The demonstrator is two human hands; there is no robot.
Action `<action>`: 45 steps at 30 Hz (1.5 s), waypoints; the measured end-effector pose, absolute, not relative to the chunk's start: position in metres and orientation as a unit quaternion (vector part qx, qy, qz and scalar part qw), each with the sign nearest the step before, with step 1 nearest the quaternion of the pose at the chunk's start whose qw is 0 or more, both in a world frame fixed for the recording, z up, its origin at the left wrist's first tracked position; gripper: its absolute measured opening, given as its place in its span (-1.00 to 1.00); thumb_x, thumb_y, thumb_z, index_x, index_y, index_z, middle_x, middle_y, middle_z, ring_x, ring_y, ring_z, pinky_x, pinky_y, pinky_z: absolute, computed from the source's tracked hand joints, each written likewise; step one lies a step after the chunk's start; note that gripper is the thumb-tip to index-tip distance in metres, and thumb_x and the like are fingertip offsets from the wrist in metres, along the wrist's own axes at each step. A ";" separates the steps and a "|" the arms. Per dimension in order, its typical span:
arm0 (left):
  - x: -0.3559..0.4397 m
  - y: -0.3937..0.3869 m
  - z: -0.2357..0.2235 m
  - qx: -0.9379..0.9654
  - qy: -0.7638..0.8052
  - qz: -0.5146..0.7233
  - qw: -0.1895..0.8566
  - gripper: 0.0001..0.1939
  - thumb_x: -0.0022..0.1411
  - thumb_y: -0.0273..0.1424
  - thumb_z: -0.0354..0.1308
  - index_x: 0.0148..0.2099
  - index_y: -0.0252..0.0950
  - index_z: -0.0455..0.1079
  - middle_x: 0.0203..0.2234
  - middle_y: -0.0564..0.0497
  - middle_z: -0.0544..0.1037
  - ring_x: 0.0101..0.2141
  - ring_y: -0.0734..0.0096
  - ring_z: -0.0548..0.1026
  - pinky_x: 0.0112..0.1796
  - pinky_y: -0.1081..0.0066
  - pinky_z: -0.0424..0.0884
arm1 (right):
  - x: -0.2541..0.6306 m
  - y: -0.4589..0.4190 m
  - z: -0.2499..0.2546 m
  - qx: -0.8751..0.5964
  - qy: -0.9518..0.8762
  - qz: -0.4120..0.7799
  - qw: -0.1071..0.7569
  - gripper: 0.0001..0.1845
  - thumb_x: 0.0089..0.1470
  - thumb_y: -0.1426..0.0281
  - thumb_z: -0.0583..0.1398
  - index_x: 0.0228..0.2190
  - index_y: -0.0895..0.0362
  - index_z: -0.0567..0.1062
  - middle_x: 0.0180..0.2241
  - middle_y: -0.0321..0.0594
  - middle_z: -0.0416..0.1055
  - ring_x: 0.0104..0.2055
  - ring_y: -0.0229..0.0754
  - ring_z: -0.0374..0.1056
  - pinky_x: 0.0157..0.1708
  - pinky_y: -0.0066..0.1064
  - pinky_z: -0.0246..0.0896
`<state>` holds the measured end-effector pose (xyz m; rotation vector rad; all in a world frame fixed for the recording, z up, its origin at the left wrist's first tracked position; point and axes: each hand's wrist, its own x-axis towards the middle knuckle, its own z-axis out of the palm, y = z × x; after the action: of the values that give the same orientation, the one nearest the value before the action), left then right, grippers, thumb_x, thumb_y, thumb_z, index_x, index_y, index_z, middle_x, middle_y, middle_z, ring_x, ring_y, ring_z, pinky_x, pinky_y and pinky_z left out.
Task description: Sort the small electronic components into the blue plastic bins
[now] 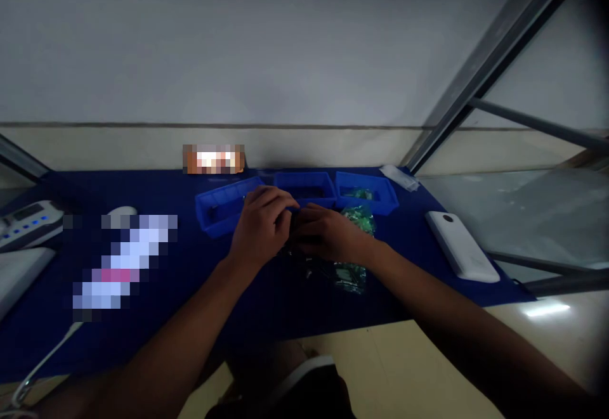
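My left hand (263,224) and my right hand (328,234) are close together above the blue-covered table, just in front of the middle blue bin (328,184). The fingers of both hands are curled inward and closed, and whatever sits between them is hidden in shadow. Shiny clear packets with a green tint (360,218) lie beside my right hand, partly behind it. More of the same crinkled packets (351,277) rest below my right wrist. Small dark pieces, too dim to name, lie under the hands.
A left blue bin (212,216) and a right blue bin (387,203) flank the middle one. At right lies a long white case (461,248). A blurred-out bright device with a white cable (47,355) is at left, near a white unit with blue switches (33,224).
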<state>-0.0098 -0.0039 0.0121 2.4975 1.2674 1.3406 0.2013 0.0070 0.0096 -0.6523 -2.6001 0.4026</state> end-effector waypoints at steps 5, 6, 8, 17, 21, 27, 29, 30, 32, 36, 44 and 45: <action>-0.004 -0.008 0.010 0.806 0.394 0.438 0.052 -0.70 0.34 -0.64 0.04 -0.08 -0.23 0.53 -0.15 -0.02 0.60 -0.03 0.22 0.52 0.09 0.17 0.43 | 0.203 0.007 0.009 -0.239 -0.926 0.178 0.233 -0.88 0.27 0.44 0.32 -0.16 0.05 0.66 -0.10 -0.15 0.57 -0.01 -0.07 0.47 0.03 -0.20 0.36; -0.004 -0.008 0.011 0.798 0.400 0.447 0.056 -0.68 0.35 -0.63 0.04 -0.01 -0.23 0.52 -0.09 -0.04 0.59 -0.01 0.22 0.52 0.10 0.18 0.44 | 0.203 0.007 0.010 -0.245 -0.919 0.188 0.243 -0.88 0.27 0.45 0.31 -0.16 0.06 0.66 -0.12 -0.15 0.56 -0.03 -0.08 0.48 0.00 -0.23 0.38; -0.004 -0.009 0.013 0.778 0.414 0.468 0.061 -0.64 0.39 -0.58 0.05 0.14 -0.23 0.46 0.01 -0.09 0.55 0.01 0.23 0.52 0.11 0.18 0.45 | 0.205 0.006 0.013 -0.269 -0.900 0.201 0.279 -0.85 0.27 0.46 0.31 -0.14 0.05 0.65 -0.13 -0.16 0.56 -0.08 -0.11 0.50 -0.07 -0.27 0.41; -0.003 -0.008 0.011 0.767 0.428 0.464 0.114 -0.76 0.47 -0.39 0.14 0.14 -0.17 0.48 -0.03 -0.02 0.66 0.01 0.24 0.59 0.08 0.21 0.48 | 0.203 0.007 0.018 -0.415 -0.755 0.213 0.461 -0.83 0.20 0.43 0.31 -0.15 0.02 0.64 -0.21 -0.26 0.65 -0.30 -0.20 0.54 -0.27 -0.35 0.42; -0.001 -0.008 0.009 0.774 0.420 0.456 0.131 -0.77 0.49 -0.42 0.12 0.08 -0.18 0.54 -0.05 -0.02 0.67 0.00 0.26 0.61 0.06 0.23 0.50 | 0.200 0.006 0.014 -0.415 -0.747 0.229 0.466 -0.84 0.18 0.40 0.33 -0.16 0.03 0.64 -0.20 -0.27 0.66 -0.27 -0.18 0.56 -0.26 -0.35 0.44; -0.001 -0.007 0.008 0.767 0.416 0.467 0.144 -0.76 0.47 -0.42 0.13 0.08 -0.16 0.57 -0.05 -0.02 0.66 0.00 0.26 0.61 0.07 0.21 0.51 | 0.199 0.005 0.016 -0.390 -0.775 0.162 0.471 -0.82 0.17 0.52 0.30 -0.21 0.04 0.63 -0.15 -0.22 0.62 -0.22 -0.16 0.55 -0.19 -0.31 0.48; -0.001 -0.007 0.008 0.765 0.417 0.467 0.150 -0.74 0.48 -0.43 0.11 0.08 -0.14 0.57 -0.04 -0.01 0.66 0.00 0.25 0.61 0.07 0.20 0.51 | 0.199 0.005 0.015 -0.388 -0.780 0.156 0.465 -0.80 0.16 0.54 0.30 -0.20 0.04 0.62 -0.15 -0.23 0.62 -0.21 -0.16 0.55 -0.18 -0.31 0.48; -0.001 -0.007 0.007 0.764 0.419 0.467 0.153 -0.75 0.47 -0.43 0.11 0.07 -0.14 0.57 -0.04 -0.01 0.66 0.00 0.25 0.61 0.07 0.20 0.51 | 0.200 0.005 0.015 -0.391 -0.781 0.156 0.461 -0.79 0.15 0.54 0.30 -0.20 0.03 0.61 -0.16 -0.24 0.62 -0.23 -0.16 0.55 -0.17 -0.31 0.48; -0.001 -0.007 0.007 0.758 0.424 0.468 0.163 -0.76 0.46 -0.42 0.13 0.08 -0.14 0.56 -0.04 0.00 0.67 -0.01 0.25 0.62 0.06 0.21 0.51 | 0.200 0.005 0.013 -0.398 -0.782 0.156 0.453 -0.73 0.13 0.54 0.31 -0.14 0.02 0.60 -0.20 -0.27 0.62 -0.25 -0.17 0.55 -0.17 -0.32 0.48; 0.000 -0.008 0.007 0.732 0.441 0.481 0.197 -0.69 0.43 -0.37 0.20 0.18 -0.12 0.46 -0.08 0.03 0.69 -0.08 0.27 0.65 0.02 0.24 0.53 | 0.200 0.005 0.012 -0.389 -0.796 0.146 0.439 -0.59 0.19 0.52 0.28 0.05 -0.03 0.56 -0.16 -0.27 0.61 -0.19 -0.15 0.56 -0.12 -0.30 0.48; 0.001 -0.009 0.008 0.725 0.450 0.473 0.220 -0.74 0.48 -0.18 0.14 -0.01 -0.16 0.60 -0.13 0.01 0.72 -0.14 0.21 0.67 -0.10 0.28 0.55 | 0.203 0.007 0.016 -0.398 -0.784 0.145 0.454 -0.80 0.18 0.48 0.32 -0.15 0.01 0.62 -0.24 -0.27 0.58 -0.24 -0.15 0.50 -0.20 -0.32 0.43; 0.001 -0.009 0.008 0.726 0.448 0.469 0.228 -0.73 0.48 -0.17 0.15 -0.02 -0.16 0.62 -0.14 0.02 0.72 -0.16 0.22 0.67 -0.12 0.28 0.56 | 0.203 0.008 0.015 -0.398 -0.783 0.151 0.453 -0.81 0.17 0.49 0.32 -0.18 0.01 0.62 -0.26 -0.28 0.57 -0.25 -0.16 0.50 -0.23 -0.34 0.42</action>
<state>0.0013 -0.0095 0.0076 1.9992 1.2353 1.2929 0.2028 0.0079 0.0151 -0.9836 -1.9344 0.3737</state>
